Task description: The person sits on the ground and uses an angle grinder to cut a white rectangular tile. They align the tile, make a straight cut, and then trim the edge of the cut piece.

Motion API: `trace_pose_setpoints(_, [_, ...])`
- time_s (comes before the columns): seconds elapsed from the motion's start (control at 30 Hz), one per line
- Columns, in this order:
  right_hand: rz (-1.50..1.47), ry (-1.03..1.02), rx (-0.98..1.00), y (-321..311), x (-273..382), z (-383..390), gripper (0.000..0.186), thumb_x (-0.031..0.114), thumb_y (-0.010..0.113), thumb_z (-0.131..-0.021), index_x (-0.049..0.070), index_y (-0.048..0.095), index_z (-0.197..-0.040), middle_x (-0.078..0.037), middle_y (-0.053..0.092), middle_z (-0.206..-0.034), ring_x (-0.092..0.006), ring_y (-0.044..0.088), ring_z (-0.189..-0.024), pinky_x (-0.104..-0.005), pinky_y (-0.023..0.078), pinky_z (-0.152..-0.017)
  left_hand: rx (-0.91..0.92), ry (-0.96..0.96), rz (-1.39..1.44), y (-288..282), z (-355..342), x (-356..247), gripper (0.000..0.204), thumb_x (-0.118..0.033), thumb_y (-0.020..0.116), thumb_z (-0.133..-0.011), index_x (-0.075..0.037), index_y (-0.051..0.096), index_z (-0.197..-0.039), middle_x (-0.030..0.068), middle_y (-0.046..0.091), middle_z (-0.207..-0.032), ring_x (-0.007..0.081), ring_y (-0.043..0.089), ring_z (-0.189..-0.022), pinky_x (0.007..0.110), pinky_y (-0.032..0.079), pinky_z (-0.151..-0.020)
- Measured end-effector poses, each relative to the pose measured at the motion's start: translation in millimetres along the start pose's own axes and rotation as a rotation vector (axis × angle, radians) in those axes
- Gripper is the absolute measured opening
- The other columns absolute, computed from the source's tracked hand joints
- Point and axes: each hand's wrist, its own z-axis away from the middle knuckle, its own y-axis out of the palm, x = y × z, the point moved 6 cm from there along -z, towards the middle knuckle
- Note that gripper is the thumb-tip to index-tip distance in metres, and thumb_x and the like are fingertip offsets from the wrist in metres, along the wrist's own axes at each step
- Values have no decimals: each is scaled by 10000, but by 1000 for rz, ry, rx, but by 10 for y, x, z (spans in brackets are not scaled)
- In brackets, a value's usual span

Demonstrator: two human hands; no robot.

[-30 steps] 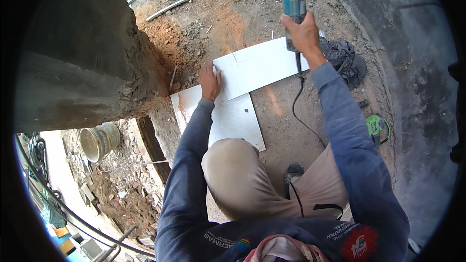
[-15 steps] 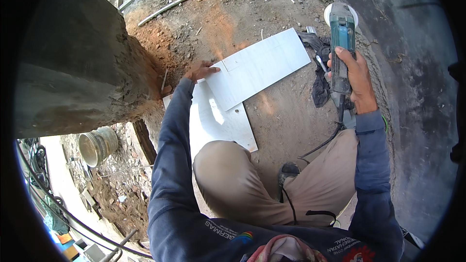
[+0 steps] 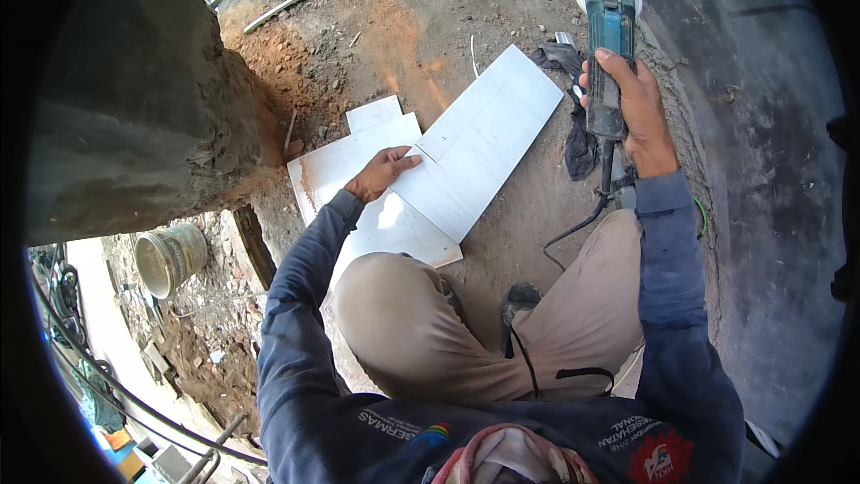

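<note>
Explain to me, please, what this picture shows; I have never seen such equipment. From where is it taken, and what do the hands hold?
There is no robot here: a person works with two bare hands. A wide fisheye camera on the person's head looks down, so straight edges bend and the rim is dark.

The right hand grips a blue-and-black power tool with a round disc, probably an angle grinder; its cord hangs below. The left hand holds the left edge of a white panel.

That panel overlaps a second white sheet on the bare ground, with a small white piece at the sheet's far edge. Dark cloth lies to the right, and a bucket to the left.
</note>
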Motion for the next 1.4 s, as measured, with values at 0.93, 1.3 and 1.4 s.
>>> trace_pose_setpoints(0.93, [128, 24, 88, 520, -116, -17, 395, 333, 788, -958, 32, 646, -1170, -64, 725, -856, -120, 693, -660, -289, 574, -597, -569, 437, 448, -36, 226, 960, 343, -191, 645, -1097, 40, 647, -1351, 74, 724, -1241, 124, 642, -1104, 293, 508, -995])
trace_pose_setpoints(1.3, [148, 33, 188, 805, -290, -39, 375, 314, 802, -953, 45, 652, -1167, -47, 716, -912, -97, 665, -753, -285, 544, -670, -437, 253, 209, 189, 103, 1089, 342, -252, 626, -1112, 8, 651, -1331, 33, 720, -1154, 84, 624, -1012, 281, 515, -905])
trace_pose_setpoints(1.4, [179, -23, 225, 898, -338, -74, 389, 320, 786, -965, 41, 637, -1192, -54, 718, -922, -107, 678, -736, -286, 559, -649, -363, 163, 205, 271, 134, 1128, 373, -289, 614, -1115, -5, 641, -1355, 42, 720, -1166, 101, 634, -1046, 312, 527, -957])
